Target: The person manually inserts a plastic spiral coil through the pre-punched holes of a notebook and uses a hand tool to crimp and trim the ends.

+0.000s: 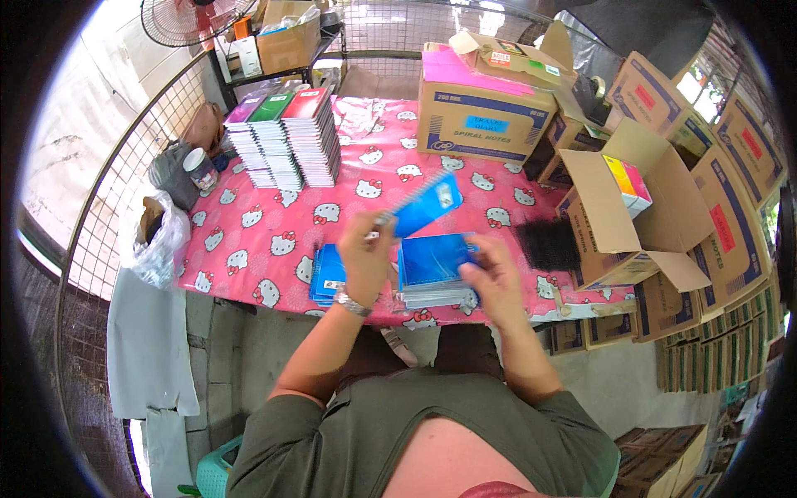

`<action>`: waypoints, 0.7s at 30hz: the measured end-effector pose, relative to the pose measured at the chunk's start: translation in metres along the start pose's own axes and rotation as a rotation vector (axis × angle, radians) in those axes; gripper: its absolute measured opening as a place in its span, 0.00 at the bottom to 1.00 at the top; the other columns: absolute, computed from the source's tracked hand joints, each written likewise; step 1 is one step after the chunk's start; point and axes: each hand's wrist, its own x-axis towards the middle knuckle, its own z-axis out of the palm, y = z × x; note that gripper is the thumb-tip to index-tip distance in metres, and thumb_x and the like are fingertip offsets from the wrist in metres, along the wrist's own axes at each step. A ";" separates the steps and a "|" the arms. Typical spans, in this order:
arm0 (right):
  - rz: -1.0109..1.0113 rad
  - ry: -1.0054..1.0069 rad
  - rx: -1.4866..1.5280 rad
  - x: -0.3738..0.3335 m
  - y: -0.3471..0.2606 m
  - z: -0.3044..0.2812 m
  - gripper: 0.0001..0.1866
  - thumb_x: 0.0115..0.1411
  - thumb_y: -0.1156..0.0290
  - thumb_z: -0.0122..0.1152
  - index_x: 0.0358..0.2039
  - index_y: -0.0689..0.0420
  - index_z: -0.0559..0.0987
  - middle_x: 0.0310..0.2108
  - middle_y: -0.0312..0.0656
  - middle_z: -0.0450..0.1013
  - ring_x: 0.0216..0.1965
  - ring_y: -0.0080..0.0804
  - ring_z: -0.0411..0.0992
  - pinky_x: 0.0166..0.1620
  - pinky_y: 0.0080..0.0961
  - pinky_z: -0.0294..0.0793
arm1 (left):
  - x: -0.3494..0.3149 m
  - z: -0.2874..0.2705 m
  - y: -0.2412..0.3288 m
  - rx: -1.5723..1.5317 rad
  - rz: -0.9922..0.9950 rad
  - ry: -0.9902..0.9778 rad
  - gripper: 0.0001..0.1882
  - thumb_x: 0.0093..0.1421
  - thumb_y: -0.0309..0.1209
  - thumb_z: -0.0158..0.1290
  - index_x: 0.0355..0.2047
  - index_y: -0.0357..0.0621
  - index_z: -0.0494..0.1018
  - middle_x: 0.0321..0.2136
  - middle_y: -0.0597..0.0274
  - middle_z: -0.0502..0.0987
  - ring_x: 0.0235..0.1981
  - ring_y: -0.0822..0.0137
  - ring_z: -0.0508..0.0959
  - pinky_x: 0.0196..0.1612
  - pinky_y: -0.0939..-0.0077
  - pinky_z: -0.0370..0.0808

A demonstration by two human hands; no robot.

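Note:
My left hand (368,253), with a metal watch at the wrist, is closed on the end of a blue spiral notebook (432,205). The notebook is slightly blurred and held tilted above the table. Under it stands a stack of blue notebooks (433,261) with pale page edges. My right hand (498,278) is at the stack's right side, thumb and forefinger apart, seemingly touching the top notebook's edge. Partly covered by my left hand and wrist, a smaller pile of blue notebooks (329,272) lies to the left.
Tall stacks of purple, green and red notebooks (282,137) stand at the back left. A closed carton (486,116) sits at the back, an open carton (614,224) at the right. A black bristly object (548,243), a plastic bag (156,241) and a mug (199,168) flank the pink tablecloth (241,270).

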 end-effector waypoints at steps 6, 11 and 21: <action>0.313 0.129 -0.456 -0.037 0.146 -0.060 0.27 0.50 0.68 0.70 0.51 0.58 0.76 0.45 0.49 0.74 0.51 0.43 0.72 0.55 0.34 0.71 | -0.039 -0.148 -0.114 0.260 -0.463 0.222 0.10 0.61 0.25 0.56 0.42 0.37 0.74 0.31 0.60 0.76 0.27 0.68 0.78 0.23 0.73 0.80; 0.116 -0.082 -0.814 -0.048 0.210 -0.069 0.22 0.48 0.66 0.70 0.44 0.59 0.78 0.43 0.52 0.74 0.46 0.52 0.72 0.53 0.42 0.72 | -0.065 -0.166 -0.114 1.037 -0.456 0.103 0.13 0.53 0.28 0.59 0.39 0.39 0.75 0.40 0.49 0.77 0.38 0.51 0.78 0.41 0.60 0.74; 0.301 0.115 -1.563 0.036 0.301 -0.152 0.17 0.54 0.60 0.67 0.39 0.56 0.78 0.37 0.46 0.75 0.42 0.46 0.76 0.45 0.41 0.77 | -0.019 0.007 0.032 0.572 0.564 -0.561 0.11 0.54 0.32 0.62 0.37 0.44 0.77 0.42 0.55 0.76 0.46 0.52 0.74 0.49 0.59 0.72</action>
